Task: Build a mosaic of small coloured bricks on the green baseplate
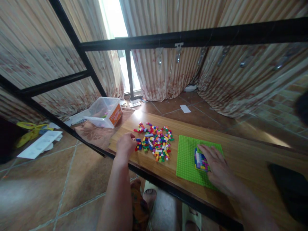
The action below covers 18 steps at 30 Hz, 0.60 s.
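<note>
A pile of several small coloured bricks [156, 141] lies on the wooden tabletop [240, 154]. My left hand [125, 145] rests at the pile's left edge, fingers curled toward the bricks; whether it holds one is hidden. To the right lies a green baseplate [186, 158] with a small block of joined bricks [200, 160] on it. My right hand [216, 163] lies flat on the plate, its fingers over the right side of that block.
A clear plastic bin with an orange label [106, 112] lies tipped at the table's far left. Black metal frame bars [192, 35] cross overhead and to the left. Curtains hang behind. A dark object [288, 189] sits at the table's right. Tiled floor below.
</note>
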Each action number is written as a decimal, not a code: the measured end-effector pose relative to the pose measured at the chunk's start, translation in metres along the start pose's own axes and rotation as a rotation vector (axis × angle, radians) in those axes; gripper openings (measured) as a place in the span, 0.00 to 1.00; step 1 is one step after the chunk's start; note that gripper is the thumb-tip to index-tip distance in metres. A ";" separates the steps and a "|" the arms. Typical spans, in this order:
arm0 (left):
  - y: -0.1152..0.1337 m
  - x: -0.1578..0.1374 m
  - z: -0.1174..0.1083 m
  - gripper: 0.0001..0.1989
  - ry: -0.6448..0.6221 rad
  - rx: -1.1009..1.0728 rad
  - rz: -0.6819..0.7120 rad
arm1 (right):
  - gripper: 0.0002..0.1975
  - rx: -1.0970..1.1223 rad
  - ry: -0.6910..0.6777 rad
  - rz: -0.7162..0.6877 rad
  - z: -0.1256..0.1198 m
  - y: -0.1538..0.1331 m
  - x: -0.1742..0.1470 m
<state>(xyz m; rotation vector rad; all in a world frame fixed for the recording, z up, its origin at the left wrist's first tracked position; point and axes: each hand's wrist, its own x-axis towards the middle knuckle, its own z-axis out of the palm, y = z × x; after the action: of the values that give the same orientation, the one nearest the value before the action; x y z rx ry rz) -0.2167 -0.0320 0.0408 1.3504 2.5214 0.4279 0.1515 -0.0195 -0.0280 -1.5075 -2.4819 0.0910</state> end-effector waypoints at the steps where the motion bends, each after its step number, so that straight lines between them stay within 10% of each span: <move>1: -0.005 0.002 -0.001 0.12 0.001 0.007 -0.035 | 0.52 0.009 -0.001 0.000 0.000 -0.004 0.001; 18: -0.018 0.014 0.001 0.09 -0.005 -0.205 0.021 | 0.35 0.225 0.033 0.045 -0.017 -0.027 0.015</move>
<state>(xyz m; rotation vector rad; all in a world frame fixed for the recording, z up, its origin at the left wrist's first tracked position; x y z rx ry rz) -0.2375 -0.0301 0.0327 1.2986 2.3856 0.6664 0.1254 -0.0199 -0.0040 -1.4584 -2.3228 0.3384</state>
